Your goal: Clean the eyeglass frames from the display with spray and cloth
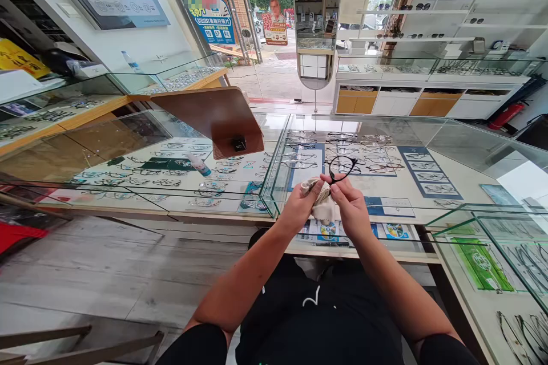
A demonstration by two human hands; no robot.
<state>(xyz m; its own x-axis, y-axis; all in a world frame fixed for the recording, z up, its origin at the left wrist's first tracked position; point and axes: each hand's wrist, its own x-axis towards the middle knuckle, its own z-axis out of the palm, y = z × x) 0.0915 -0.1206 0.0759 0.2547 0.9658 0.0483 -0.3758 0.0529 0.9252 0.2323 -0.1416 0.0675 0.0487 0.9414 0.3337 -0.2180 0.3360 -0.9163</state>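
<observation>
Above the glass counter, black-framed eyeglasses (343, 169) are tilted up, one round rim showing clearly. My right hand (349, 202) pinches their frame between thumb and fingers. A pale wiping cloth (324, 208) is bunched in my left hand (302, 199), which is closed around it and pressed against the near side of the glasses. Cloth and fingers hide the other lens. Both hands are close together, almost touching.
Glass display cases (274, 182) holding rows of eyeglasses surround me. On the left case top stand a brown-backed mirror or panel (209, 117) and a small spray bottle (199, 165). A tall oval mirror (317, 23) stands beyond the counter. Another glass case (492, 256) is at right.
</observation>
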